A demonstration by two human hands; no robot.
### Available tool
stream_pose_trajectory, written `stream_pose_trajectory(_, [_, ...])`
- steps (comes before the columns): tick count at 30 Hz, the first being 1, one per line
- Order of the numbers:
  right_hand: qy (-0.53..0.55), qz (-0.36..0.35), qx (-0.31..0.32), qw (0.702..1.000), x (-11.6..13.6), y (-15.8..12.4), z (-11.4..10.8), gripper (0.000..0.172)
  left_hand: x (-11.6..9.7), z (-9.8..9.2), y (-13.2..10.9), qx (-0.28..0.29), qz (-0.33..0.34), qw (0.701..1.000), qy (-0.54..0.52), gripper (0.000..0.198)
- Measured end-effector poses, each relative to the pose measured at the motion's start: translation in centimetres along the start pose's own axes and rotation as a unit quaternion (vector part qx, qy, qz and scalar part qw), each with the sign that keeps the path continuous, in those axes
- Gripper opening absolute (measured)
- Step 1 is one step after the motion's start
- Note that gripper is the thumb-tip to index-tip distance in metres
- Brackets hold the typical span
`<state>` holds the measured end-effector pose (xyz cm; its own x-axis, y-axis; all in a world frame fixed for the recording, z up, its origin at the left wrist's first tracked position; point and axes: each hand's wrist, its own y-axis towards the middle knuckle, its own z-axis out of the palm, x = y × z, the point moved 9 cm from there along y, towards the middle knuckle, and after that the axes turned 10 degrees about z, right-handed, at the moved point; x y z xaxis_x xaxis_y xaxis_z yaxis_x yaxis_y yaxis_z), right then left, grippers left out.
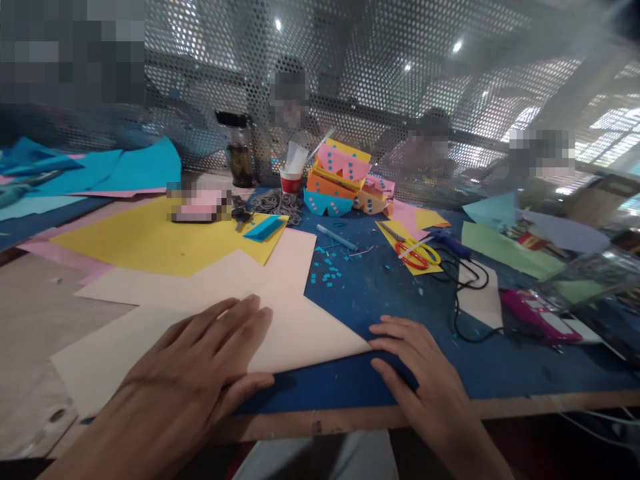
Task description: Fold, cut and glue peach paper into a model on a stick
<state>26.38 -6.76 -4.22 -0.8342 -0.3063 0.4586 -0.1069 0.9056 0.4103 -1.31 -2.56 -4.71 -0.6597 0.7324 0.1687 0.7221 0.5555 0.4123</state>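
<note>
A sheet of cream paper (295, 333) lies on the blue tabletop, its pointed corner reaching right. My left hand (200, 360) rests flat on it, fingers stretched out together and thumb apart. At the pointed tip is my right hand (417, 363), fingers spread and fingertips at or very close to the paper's corner. Beyond my left hand, another cream sheet (285, 260) lies partly under a large yellow sheet (135, 240). Small blue paper squares (327, 273) are scattered past the paper, near a light blue pen (337, 238).
Yellow-and-red scissors (420, 255) lie right of centre, near a corded tool with a blue handle (453, 245). Folded coloured paper pieces (335, 173), a red-and-white cup (291, 181) and a dark-lidded bottle (239, 150) stand before a perforated metal screen (350, 80). A phone (200, 205) lies left.
</note>
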Motion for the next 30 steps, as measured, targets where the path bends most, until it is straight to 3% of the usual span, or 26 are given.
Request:
stream_pose_trajectory(9, [0.018, 0.023, -0.001, 1.0, 0.0, 0.7, -1.0, 0.01, -1.1, -0.6, 0.8, -0.001, 0.008, 1.0, -0.008, 0.065])
stream_pose_trajectory(18, [0.02, 0.026, 0.038, 0.999, -2.9, 0.0, -2.3, 0.011, -3.6, -1.3, 1.8, 0.023, 0.066, 0.998, -0.01, 0.074])
stream_pose_trajectory(30, [0.025, 0.026, 0.032, 0.999, -3.4, -0.2, -2.3, 0.011, -2.8, -1.6, 2.1, 0.034, 0.084, 0.995, -0.03, 0.067])
